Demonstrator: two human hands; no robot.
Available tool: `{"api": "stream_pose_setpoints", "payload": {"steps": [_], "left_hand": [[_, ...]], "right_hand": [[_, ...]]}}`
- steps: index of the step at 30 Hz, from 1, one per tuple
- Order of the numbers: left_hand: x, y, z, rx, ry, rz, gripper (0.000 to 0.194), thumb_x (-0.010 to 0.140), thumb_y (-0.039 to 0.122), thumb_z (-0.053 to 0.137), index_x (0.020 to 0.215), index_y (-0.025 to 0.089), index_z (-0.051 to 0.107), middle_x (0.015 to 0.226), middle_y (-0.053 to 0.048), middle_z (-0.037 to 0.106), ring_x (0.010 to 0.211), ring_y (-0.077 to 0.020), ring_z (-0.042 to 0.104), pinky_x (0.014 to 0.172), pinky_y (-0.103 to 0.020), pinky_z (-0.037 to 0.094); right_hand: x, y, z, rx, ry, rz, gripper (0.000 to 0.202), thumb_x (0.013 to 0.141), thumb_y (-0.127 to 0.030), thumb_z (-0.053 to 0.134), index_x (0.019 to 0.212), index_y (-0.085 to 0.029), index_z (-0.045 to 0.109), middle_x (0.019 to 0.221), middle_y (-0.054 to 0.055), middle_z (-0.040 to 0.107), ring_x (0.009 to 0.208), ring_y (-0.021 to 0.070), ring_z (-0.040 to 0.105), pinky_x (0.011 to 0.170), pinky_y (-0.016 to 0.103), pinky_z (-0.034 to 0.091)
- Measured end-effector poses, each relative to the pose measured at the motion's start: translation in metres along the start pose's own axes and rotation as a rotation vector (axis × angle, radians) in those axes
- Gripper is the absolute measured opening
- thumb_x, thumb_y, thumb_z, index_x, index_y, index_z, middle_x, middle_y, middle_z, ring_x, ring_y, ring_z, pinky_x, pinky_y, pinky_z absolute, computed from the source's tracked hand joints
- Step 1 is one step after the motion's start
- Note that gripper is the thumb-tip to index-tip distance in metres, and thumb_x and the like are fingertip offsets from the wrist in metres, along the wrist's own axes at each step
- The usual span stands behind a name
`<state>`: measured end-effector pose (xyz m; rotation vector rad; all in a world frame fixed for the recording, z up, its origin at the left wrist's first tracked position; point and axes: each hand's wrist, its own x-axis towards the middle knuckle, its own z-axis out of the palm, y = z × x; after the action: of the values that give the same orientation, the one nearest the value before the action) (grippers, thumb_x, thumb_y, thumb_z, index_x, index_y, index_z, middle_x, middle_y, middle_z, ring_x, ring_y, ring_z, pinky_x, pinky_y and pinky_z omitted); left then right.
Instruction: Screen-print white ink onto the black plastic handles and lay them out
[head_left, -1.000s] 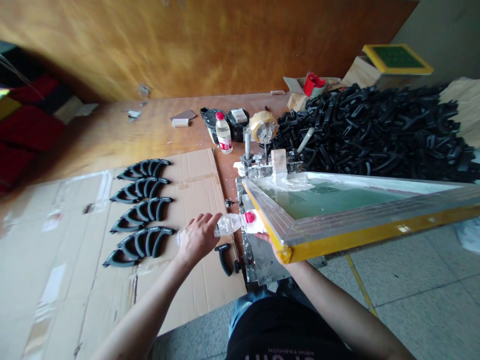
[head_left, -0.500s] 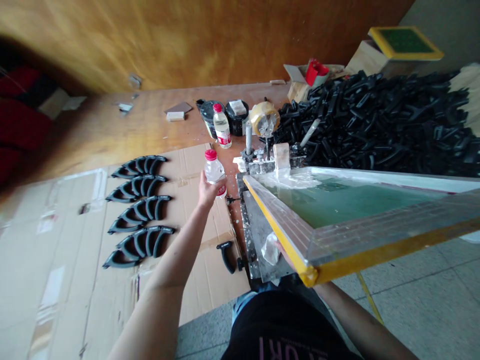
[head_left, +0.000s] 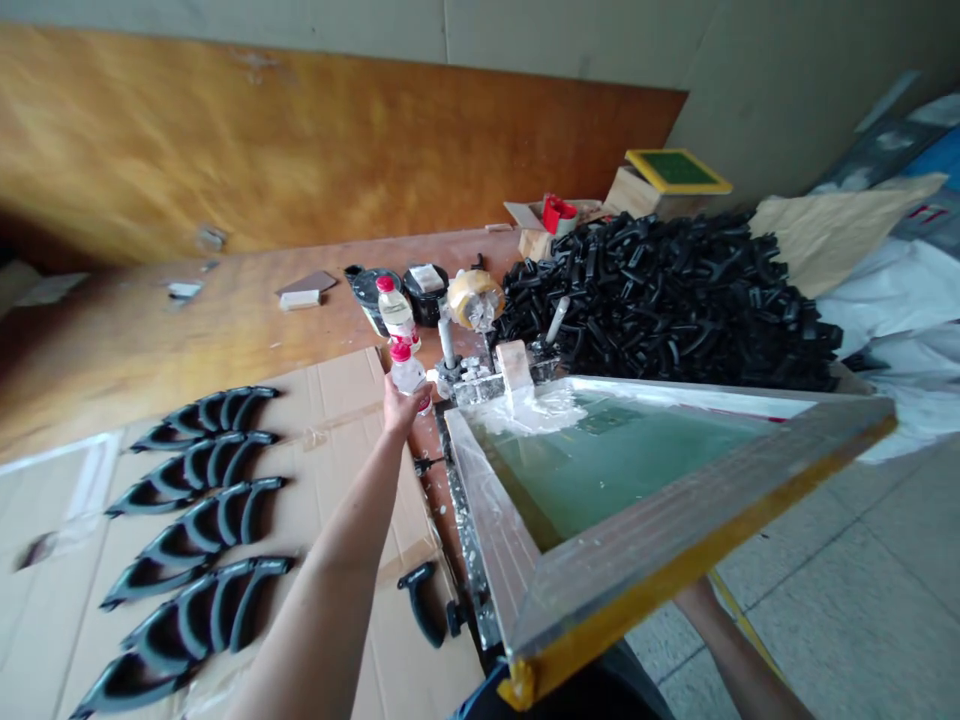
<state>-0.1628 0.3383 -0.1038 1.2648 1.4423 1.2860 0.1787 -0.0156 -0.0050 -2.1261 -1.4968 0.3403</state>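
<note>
My left hand [head_left: 403, 408] is wrapped round a clear bottle with a red cap [head_left: 409, 372], upright at the right edge of the cardboard [head_left: 337, 470]. Just behind it stands a second red-capped bottle [head_left: 396, 312]. Only the wrist and forearm of my right arm show below the screen frame [head_left: 637, 510]; the fingers are hidden under it. White paste and a pale block [head_left: 514, 368] lie at the far left corner of the green mesh. Rows of curved black handles [head_left: 202, 530] rest on the cardboard, and a single black handle [head_left: 424, 605] lies nearer the frame.
A large heap of black parts [head_left: 667, 300] lies behind the frame. Two dark tubs [head_left: 426, 295] and a tape roll [head_left: 475, 300] stand behind the clamp. A yellow-edged small frame [head_left: 679, 172] rests on a wooden box at the back right.
The view has shifted, showing more wall and the right side. The held bottle now appears closer to the standing one. The white cloth and my right fingers have gone out of sight beneath the frame.
</note>
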Motion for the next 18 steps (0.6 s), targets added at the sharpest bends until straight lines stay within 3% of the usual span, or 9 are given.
{"api": "stream_pose_setpoints", "payload": {"steps": [3,6,9,12,15,16,18], "left_hand": [[-0.010,0.006,-0.009,0.003,0.008,-0.033,0.086,0.054,0.031,0.083,0.126,0.016,0.038,0.122,-0.013,0.059,0.112,-0.0259,0.059,0.099,-0.044,0.045],[-0.032,0.033,-0.020,0.013,0.128,-0.046,0.099,0.053,0.027,0.082,0.137,0.016,0.030,0.140,-0.019,0.046,0.131,-0.0307,0.046,0.108,-0.049,0.038],[-0.074,0.098,-0.029,-0.119,0.230,0.016,0.075,0.067,0.034,0.074,0.133,0.022,0.040,0.144,-0.015,0.046,0.136,-0.0284,0.042,0.111,-0.047,0.036],[-0.135,0.190,-0.032,-0.369,0.032,0.181,0.035,0.086,0.046,0.056,0.111,0.021,0.059,0.120,-0.009,0.064,0.117,-0.0231,0.060,0.107,-0.045,0.043],[-0.201,0.265,-0.023,-0.432,-0.081,0.416,0.047,0.091,0.061,0.040,0.100,0.022,0.065,0.092,-0.005,0.069,0.095,-0.0213,0.067,0.099,-0.047,0.050],[-0.222,0.279,-0.018,-0.401,-0.080,0.494,0.052,0.090,0.065,0.038,0.097,0.022,0.067,0.087,-0.005,0.069,0.089,-0.0214,0.067,0.096,-0.047,0.052],[-0.258,0.289,-0.009,-0.312,-0.038,0.616,0.052,0.088,0.066,0.043,0.093,0.021,0.069,0.080,-0.004,0.067,0.080,-0.0213,0.066,0.093,-0.046,0.053]], "right_hand": [[0.021,0.021,-0.022,0.021,0.063,0.076,0.023,0.082,-0.036,0.053,0.065,-0.026,0.065,0.063,0.008,0.068,0.067,0.0257,0.068,0.060,0.035,0.055],[0.053,0.033,-0.046,0.108,0.126,0.145,0.022,0.075,-0.043,0.054,0.067,-0.026,0.066,0.072,0.010,0.072,0.075,0.0294,0.069,0.066,0.040,0.057],[0.095,0.034,-0.066,0.181,0.150,0.111,0.025,0.072,-0.047,0.059,0.076,-0.025,0.069,0.085,0.011,0.074,0.090,0.0324,0.068,0.079,0.045,0.056],[0.142,0.027,-0.075,0.354,0.133,-0.012,0.032,0.073,-0.048,0.063,0.091,-0.023,0.071,0.097,0.011,0.074,0.102,0.0305,0.066,0.091,0.045,0.053],[0.189,0.010,-0.073,0.617,0.017,-0.087,0.039,0.075,-0.050,0.063,0.099,-0.019,0.069,0.098,0.011,0.074,0.090,0.0255,0.068,0.086,0.043,0.056],[0.203,0.002,-0.071,0.665,-0.034,-0.101,0.041,0.075,-0.051,0.064,0.099,-0.018,0.069,0.095,0.010,0.074,0.084,0.0237,0.069,0.080,0.041,0.057],[0.224,-0.019,-0.068,0.675,-0.122,-0.157,0.041,0.075,-0.050,0.065,0.099,-0.016,0.068,0.090,0.010,0.073,0.077,0.0209,0.068,0.072,0.037,0.058]]}}
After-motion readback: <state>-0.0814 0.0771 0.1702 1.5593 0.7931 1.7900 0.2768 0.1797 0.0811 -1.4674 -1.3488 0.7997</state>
